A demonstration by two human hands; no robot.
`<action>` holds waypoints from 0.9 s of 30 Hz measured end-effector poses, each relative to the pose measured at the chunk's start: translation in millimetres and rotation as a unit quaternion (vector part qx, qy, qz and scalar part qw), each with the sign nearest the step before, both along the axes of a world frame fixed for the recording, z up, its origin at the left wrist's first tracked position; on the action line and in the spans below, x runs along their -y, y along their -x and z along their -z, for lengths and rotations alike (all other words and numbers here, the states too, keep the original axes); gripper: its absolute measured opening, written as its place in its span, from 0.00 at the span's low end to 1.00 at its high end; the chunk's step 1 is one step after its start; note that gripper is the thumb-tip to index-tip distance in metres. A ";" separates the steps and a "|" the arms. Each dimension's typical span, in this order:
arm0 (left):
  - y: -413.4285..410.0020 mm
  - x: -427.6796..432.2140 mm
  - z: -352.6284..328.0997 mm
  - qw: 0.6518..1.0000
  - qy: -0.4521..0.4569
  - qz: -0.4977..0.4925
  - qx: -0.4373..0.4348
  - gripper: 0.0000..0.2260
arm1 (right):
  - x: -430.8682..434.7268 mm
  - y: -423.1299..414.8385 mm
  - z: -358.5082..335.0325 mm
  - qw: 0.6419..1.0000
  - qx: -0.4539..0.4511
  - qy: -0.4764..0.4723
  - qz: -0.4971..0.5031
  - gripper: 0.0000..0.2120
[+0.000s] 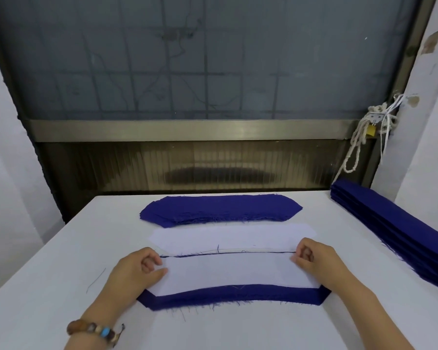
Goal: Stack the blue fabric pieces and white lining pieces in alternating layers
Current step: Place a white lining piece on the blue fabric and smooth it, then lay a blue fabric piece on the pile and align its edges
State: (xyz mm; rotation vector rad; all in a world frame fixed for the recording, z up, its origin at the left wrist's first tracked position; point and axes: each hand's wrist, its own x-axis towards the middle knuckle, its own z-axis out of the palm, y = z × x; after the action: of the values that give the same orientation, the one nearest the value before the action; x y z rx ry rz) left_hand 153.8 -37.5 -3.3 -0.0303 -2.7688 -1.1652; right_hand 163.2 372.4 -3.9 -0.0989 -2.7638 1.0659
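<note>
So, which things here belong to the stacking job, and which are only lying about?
Job: left hand and right hand, both pinching the top white lining piece; layered stack under it; white lining pile; blue fabric pile.
Lying about: long blue strips at right (likely), rope, padlock, loose thread.

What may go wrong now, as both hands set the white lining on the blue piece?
The white lining, pinched by the left hand and right hand, leaves a blue band uncovered at the near edge of the blue piece, so layers may stack misaligned. Frayed threads could get trapped between layers.
</note>
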 end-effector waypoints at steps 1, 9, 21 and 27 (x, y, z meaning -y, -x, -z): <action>1.6 0.5 -2.3 1.000 0.016 0.005 0.013 0.09 | -0.6 1.6 -1.3 1.000 0.012 -0.009 -0.003 0.08; 27.0 -8.6 -21.2 0.982 0.153 -0.015 0.107 0.17 | 2.3 22.6 -23.1 0.975 0.152 -0.158 -0.020 0.10; 121.7 -61.2 -37.7 0.995 0.044 -0.056 -0.069 0.08 | 80.9 124.1 -38.8 0.990 0.014 -0.140 -0.032 0.05; 171.7 -82.2 -21.0 0.997 0.054 -0.047 -0.040 0.05 | 111.6 182.2 -29.7 0.991 -0.001 -0.103 -0.084 0.04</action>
State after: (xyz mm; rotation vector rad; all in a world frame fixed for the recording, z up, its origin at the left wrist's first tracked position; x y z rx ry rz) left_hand -17.9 44.7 17.7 0.0402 -2.7274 -0.9693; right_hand -19.0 260.8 25.9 0.1655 -2.9027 0.8074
